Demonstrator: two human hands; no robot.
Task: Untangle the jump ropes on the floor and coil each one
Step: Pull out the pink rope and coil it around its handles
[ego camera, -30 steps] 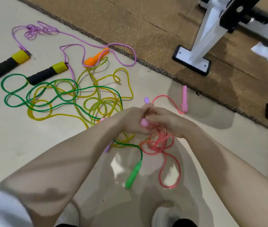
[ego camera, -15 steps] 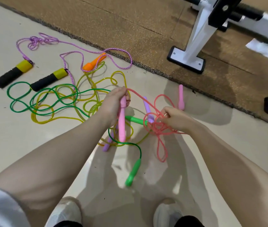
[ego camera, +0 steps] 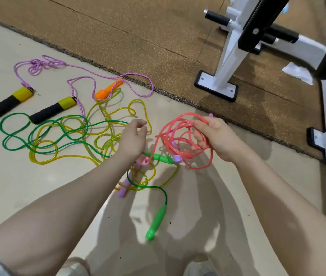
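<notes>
At the far left, two black-and-yellow handles (ego camera: 8,102) lie on the pale floor (ego camera: 18,196), joined by a purple braided rope (ego camera: 82,78) that runs up toward the edge of the brown mat (ego camera: 138,36). Just right of them, a green rope (ego camera: 44,134) and a yellow rope (ego camera: 108,120) sprawl in overlapping loops, with an orange handle (ego camera: 109,89) at their upper edge near the mat. The left hand (ego camera: 133,139) reaches in from the lower left and hovers above these loops, palm down, thumb and forefinger curved toward each other with a small gap between them, holding nothing that I can see. Below and beside its wrist lie a pink handle (ego camera: 143,161), a purple handle (ego camera: 125,186) and a short green handle (ego camera: 162,158); a second green handle (ego camera: 156,224) lies nearer the person, on open floor between the forearms. The right hand (ego camera: 215,136) is raised, fingers curled through a bundle of pink rope (ego camera: 180,138) gathered in loose rings, one strand running down to the pink handle. Another purple handle (ego camera: 175,154) shows through the rings. To the right, the mat's edge runs diagonally close behind this hand, and the white frame (ego camera: 229,62) of exercise equipment stands on the mat, its feet well apart from the ropes.
</notes>
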